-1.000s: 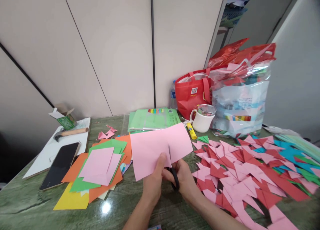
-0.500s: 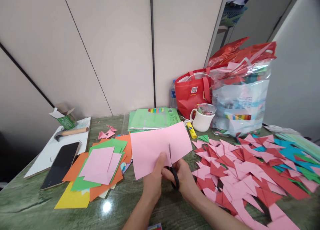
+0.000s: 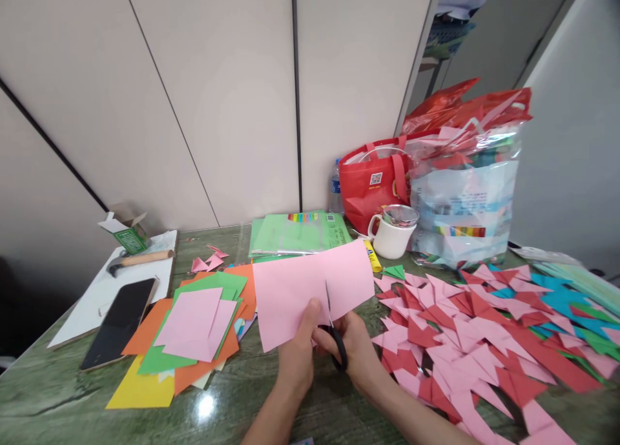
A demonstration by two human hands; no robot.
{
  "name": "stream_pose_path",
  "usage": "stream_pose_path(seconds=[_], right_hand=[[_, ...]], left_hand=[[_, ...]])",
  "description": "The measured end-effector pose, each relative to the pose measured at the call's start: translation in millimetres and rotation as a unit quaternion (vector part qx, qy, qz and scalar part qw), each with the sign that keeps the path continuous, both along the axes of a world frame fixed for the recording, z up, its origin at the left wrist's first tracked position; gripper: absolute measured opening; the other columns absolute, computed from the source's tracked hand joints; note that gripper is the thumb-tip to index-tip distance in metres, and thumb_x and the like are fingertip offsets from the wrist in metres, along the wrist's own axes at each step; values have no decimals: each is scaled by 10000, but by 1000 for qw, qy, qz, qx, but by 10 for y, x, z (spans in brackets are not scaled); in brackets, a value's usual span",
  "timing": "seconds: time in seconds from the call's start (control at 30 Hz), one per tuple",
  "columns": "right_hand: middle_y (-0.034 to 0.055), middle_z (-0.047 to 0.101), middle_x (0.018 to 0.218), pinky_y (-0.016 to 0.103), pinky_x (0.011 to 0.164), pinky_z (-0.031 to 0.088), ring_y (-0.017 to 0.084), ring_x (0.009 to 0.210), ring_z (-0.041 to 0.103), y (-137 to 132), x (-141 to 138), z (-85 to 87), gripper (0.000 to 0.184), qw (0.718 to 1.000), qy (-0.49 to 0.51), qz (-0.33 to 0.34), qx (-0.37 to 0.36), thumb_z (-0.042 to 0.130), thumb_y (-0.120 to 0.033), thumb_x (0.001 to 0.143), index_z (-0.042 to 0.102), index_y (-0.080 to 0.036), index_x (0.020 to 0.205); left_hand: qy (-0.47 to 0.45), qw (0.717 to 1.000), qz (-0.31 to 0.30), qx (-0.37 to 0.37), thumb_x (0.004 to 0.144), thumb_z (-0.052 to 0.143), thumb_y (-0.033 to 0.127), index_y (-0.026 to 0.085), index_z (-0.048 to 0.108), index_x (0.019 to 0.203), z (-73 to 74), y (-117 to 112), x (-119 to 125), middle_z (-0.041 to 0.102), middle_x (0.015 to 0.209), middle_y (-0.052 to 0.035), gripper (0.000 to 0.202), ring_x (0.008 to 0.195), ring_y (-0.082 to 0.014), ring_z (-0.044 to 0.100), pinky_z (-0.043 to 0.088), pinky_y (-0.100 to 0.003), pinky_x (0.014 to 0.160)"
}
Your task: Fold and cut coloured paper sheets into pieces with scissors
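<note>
My left hand (image 3: 296, 354) pinches the near edge of a pink paper sheet (image 3: 290, 290), thumb on top, and holds it up over the green table (image 3: 58, 393). My right hand (image 3: 356, 348) is closed round the black handles of scissors (image 3: 335, 341). Their blades stand in a slit running up the middle of the sheet. Both hands meet at the sheet's lower edge.
A stack of coloured paper squares (image 3: 194, 335) lies to the left, next to a dark phone (image 3: 121, 322) and a hammer (image 3: 138, 259). Folded pink and red paper pieces (image 3: 460, 329) cover the right side. Behind stand a white mug (image 3: 392, 235), a yellow glue stick (image 3: 372, 258), a red bag (image 3: 371, 180), a plastic bag (image 3: 465, 193).
The slit in the pink sheet reaches slightly further up than before. The hands have barely shifted and the view has tilted up a little.
</note>
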State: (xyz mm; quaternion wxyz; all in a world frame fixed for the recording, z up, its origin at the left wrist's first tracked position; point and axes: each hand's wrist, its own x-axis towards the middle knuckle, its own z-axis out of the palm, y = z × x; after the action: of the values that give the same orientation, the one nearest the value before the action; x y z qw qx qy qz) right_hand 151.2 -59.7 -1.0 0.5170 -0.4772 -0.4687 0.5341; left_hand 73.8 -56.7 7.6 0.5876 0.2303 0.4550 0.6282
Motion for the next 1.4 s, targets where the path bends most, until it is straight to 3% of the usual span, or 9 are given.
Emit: stream_pose_path(seconds=[0.27, 0.53, 0.73, 0.97, 1.07, 1.17, 1.23, 1.3, 1.4], right_hand=[[-28, 493, 424, 226, 407, 356, 117, 413, 446, 7, -4, -49, 328, 999, 8, 41, 11, 675, -435, 584, 536, -138, 595], [-44, 492, 477, 213, 420, 347, 97, 420, 443, -7, -39, -60, 356, 993, 85, 77, 6, 680, -445, 591, 535, -139, 703], [-51, 545, 570, 188, 445, 360, 93, 461, 491, -12, 4, -117, 422, 979, 85, 186, -19, 707, -430, 568, 517, -175, 844], [-48, 561, 555, 168, 442, 359, 78, 446, 500, -92, 96, 29, 372, 930, 60, 361, -30, 712, -361, 579, 538, -165, 843], [-30, 569, 575, 206, 491, 397, 109, 498, 529, -76, 141, 151, 273, 954, 51, 292, 47, 662, -334, 645, 518, -172, 811], [-16, 577, 649, 230, 573, 407, 137, 598, 556, 21, 223, 176, 126, 983, -117, 39, 132, 585, -225, 711, 482, -193, 777], [17, 609, 732, 267, 629, 401, 178, 674, 575, 89, 280, 118, 192, 931, -331, -18, 151, 583, -159, 683, 496, -195, 851], [64, 624, 796, 291, 641, 384, 241, 769, 582, 126, 307, 30, 261, 842, -524, -15, 130, 579, -98, 643, 518, -185, 882], [91, 641, 790, 269, 582, 350, 252, 743, 605, 120, 281, -72, 312, 749, -656, 28, 91, 536, -15, 623, 519, -159, 900]], left_hand=[[-28, 998, -30, -39, 548, 679, 421, 134, 527, 678, 56, 10, 2, 480, 432, 45, 350, 323, -72, 389, 232, -195, 299], [-80, 995, -53, -35, 631, 613, 392, 125, 572, 783, 109, 47, -53, 569, 513, 6, 310, 314, -99, 441, 237, -204, 269], [-143, 988, -57, 2, 700, 557, 291, 114, 592, 962, 216, 132, -179, 645, 974, -124, 318, 811, -217, 626, 462, -240, 500], [-60, 995, 50, 67, 701, 588, 227, 120, 583, 924, 97, 251, -281, 647, 968, -126, 247, 863, -247, 622, 504, -326, 696], [-63, 994, 63, 61, 692, 589, 175, 122, 577, 916, 35, 290, -293, 650, 953, -133, 231, 856, -262, 624, 493, -396, 752], [-77, 991, 78, 72, 682, 579, 114, 139, 552, 980, 42, 299, -294, 643, 977, -123, 300, 863, -266, 621, 476, -432, 791], [-86, 989, 87, 86, 675, 574, 86, 150, 528, 1031, 63, 295, -294, 638, 991, -116, 364, 873, -265, 618, 465, -441, 814], [-91, 987, 93, 92, 676, 559, 68, 144, 514, 1051, 72, 290, -296, 637, 986, -119, 385, 885, -263, 614, 457, -441, 831], [-77, 988, 115, 64, 667, 517, 19, 120, 511, 1034, 41, 295, -300, 626, 991, -132, 380, 869, -258, 620, 465, -430, 825]])
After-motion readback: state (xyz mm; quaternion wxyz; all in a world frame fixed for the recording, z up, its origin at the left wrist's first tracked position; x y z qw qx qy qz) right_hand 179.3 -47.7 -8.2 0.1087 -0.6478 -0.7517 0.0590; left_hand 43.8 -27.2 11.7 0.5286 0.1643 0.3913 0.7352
